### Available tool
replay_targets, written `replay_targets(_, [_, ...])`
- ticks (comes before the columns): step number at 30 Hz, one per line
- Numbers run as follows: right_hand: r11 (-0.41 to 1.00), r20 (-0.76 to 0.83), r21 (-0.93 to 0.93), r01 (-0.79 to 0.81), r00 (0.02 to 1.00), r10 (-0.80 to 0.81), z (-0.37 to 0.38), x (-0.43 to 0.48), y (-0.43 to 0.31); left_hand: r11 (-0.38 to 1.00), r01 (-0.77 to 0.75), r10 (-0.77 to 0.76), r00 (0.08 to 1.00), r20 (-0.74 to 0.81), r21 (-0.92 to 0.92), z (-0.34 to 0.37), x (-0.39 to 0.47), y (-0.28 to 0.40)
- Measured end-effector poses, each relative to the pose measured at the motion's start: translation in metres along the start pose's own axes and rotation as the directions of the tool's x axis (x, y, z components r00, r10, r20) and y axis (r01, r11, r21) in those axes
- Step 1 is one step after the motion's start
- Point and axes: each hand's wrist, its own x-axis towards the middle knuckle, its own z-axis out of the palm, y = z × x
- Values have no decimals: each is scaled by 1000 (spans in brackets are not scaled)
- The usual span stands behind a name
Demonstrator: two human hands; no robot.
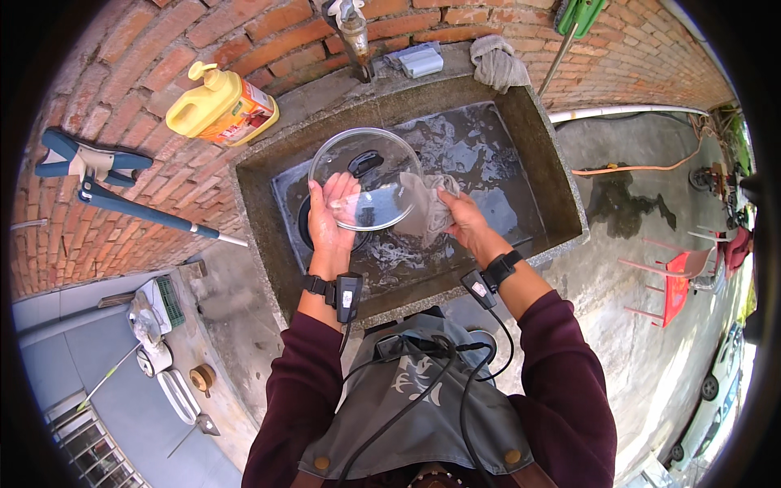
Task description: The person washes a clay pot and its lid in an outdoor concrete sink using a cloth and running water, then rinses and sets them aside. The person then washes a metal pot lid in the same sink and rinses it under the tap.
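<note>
A round glass pot lid with a clear rim and a black knob is held over a stone sink. My left hand supports it from the left, thumb at the rim and fingers visible through the glass. My right hand grips a wet grey cloth at the lid's right edge; part of the cloth shows against the glass. Soapy water covers the sink's bottom. A dark round thing, partly hidden by my left hand and the lid, lies in the water beneath them.
On the sink's back ledge are a yellow pump jug, a metal tap, a white packet and a grey rag. A blue-headed mop leans at the left. A red chair stands on the concrete at the right.
</note>
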Motion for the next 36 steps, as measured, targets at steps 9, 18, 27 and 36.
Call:
replay_targets(9, [910,380,409,-60,918,-111,7,-36,-47,952,305,-300,947,115,-36,-12,-9,-33])
replay_targets(18, [887,243,14,461,859,-450,3,-31,-35,790,275,-301,952,-43,548,14,-16,-32])
replay_targets(27, [-50,773,-482,875,397,-496,16,-45,-24,762,579,-592,804,-47,290,34,-12,-28])
replay_targets(36, [97,703,-517,850,486,-519,33,-29,-13,856,494,-514,847,138,154,5,-27,-43])
